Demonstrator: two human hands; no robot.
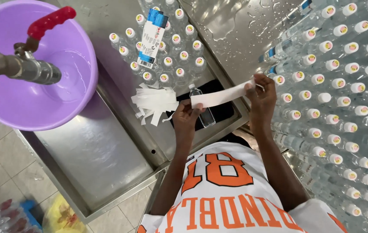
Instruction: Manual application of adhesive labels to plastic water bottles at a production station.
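The white paper strip stretches level between your hands, above a small bottle lying on the metal tray. Your left hand pinches one end, your right hand pinches the other, forearms angled inward, loose strips just beside.

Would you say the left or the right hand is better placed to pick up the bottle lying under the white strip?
Probably the left hand: it holds the near end of the white strip right beside the bottle, while the right hand pinches the far end, raised and farther away.
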